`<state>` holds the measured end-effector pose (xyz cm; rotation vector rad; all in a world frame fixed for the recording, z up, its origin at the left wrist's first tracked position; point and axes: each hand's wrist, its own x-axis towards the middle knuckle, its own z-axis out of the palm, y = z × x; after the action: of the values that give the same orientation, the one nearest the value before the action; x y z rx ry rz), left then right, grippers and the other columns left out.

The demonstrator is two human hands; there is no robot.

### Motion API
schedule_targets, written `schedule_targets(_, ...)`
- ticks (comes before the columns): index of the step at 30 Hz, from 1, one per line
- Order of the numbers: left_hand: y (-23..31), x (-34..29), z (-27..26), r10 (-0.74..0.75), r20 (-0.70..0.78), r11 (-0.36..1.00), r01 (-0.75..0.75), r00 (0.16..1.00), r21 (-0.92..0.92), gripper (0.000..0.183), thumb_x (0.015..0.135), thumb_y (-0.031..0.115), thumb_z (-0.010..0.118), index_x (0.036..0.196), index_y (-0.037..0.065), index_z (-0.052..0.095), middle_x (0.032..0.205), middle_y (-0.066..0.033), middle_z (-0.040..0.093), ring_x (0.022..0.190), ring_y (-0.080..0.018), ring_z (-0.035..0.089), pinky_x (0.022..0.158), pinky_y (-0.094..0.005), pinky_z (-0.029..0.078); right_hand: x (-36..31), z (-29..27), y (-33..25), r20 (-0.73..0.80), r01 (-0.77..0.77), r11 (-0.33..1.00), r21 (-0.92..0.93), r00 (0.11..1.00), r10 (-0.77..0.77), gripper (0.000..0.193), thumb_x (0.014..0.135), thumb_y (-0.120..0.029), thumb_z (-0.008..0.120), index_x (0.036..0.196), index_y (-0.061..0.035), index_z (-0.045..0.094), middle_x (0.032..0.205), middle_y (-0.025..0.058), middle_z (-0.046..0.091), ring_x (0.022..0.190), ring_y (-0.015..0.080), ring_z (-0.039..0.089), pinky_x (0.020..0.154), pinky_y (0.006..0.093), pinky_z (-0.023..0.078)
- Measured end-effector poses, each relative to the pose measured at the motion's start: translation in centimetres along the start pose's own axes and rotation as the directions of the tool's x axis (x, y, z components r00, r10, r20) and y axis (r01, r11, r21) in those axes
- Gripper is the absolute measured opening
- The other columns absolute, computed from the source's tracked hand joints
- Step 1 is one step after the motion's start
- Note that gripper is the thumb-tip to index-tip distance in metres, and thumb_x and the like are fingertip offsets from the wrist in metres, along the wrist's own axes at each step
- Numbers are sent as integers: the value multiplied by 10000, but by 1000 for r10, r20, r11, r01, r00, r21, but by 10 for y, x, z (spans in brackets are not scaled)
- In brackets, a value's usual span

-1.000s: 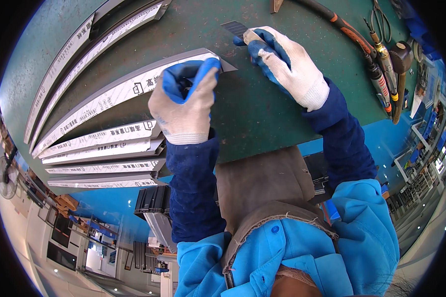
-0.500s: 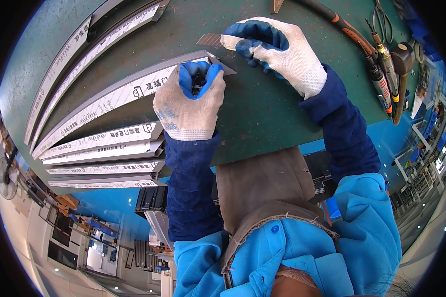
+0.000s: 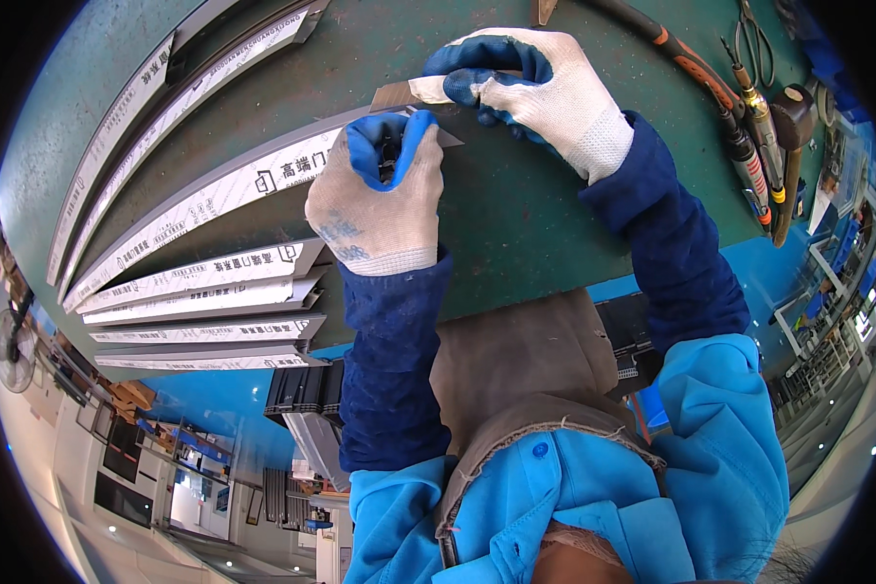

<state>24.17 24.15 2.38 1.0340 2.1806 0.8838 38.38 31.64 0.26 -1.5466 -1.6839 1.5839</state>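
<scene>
My left hand, in a white glove with blue palm and fingers, is closed over the pointed end of a long grey profile with printed white film on it. Small dark pieces show in the hollow of its curled fingers; their kind is hard to make out. Right beside it, my right hand, gloved alike, is closed in a pinch. A flat brownish strip sticks out from its fingertips toward the profile's end. The far fingers of the right hand are partly hidden.
More film-covered profiles lie at the left of the green table, with two longer ones farther back. At the right lie a hammer, an orange-and-black handled tool, a screwdriver-like tool and scissors.
My right hand has moved slightly left with the brownish strip, closer to the left hand. My left hand has shifted and turned a little over the profile's end.
</scene>
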Motion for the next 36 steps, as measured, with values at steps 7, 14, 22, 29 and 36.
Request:
schedule_targets(7,-5,-3,0,-37,-6,996,37,999,-79,170,676,139,796,725,31,674,579,-36,613,453,-109,480,461,-218,425,5,5,1,10,-7,1000,-29,1000,8,226,811,-131,734,1025,-70,696,934,103,681,813,194,645,788,278,538)
schedule_targets(14,-5,-2,3,12,-63,999,-15,998,-39,177,673,145,801,718,34,671,571,-33,607,443,-111,471,451,-216,418,15,1,-6,82,63,995,-81,995,-57,228,782,-101,750,999,-48,703,922,96,687,808,193,640,815,287,525)
schedule_targets(22,-2,-4,2,-6,-51,1000,4,999,-28,181,678,149,804,721,35,670,570,-33,610,443,-109,479,451,-207,418,10,0,-12,63,41,990,-135,997,-33,229,762,-67,752,983,-30,703,909,87,692,817,186,637,822,282,517)
schedule_targets(29,-2,-5,0,-38,-52,998,35,998,-60,179,686,143,809,742,34,678,579,-37,620,450,-103,498,453,-202,427,8,2,-4,19,79,993,-89,997,-78,234,769,-66,752,997,-48,701,936,96,688,831,199,645,854,296,517)
schedule_targets(36,1,-4,-3,-40,-63,993,32,997,-110,187,689,144,813,754,27,683,604,-50,636,455,-107,510,456,-208,439,10,3,-5,3,71,994,-83,997,-71,248,776,-59,747,1018,-68,697,963,104,680,866,214,651,911,314,506)
